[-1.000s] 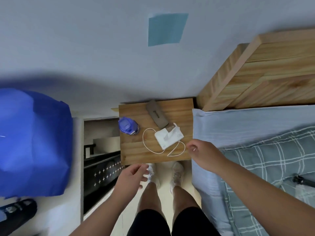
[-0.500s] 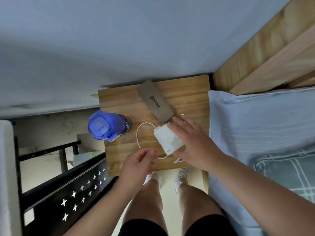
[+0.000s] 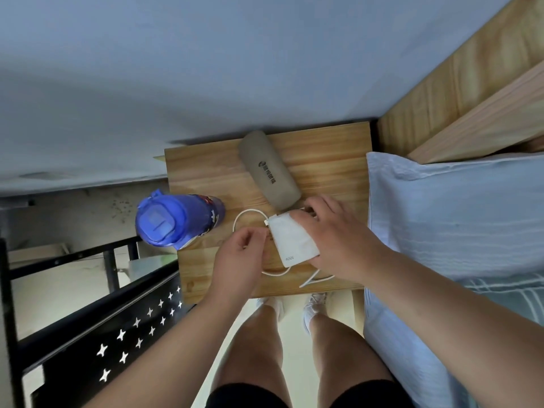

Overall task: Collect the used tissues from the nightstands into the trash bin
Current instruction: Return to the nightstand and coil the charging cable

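I am seeing my right hand (image 3: 338, 240) lying over the white power bank (image 3: 290, 241) on the nightstand (image 3: 323, 160), fingers spread and hiding its right edge. My left hand (image 3: 240, 260) is curling beside it, near the white cable (image 3: 247, 214); whether it is pinching anything, I cannot tell. No tissue is showing clearly.

A blue bottle (image 3: 179, 220), grey case (image 3: 269, 170), and white power bank (image 3: 291, 241) with cable (image 3: 244, 214).
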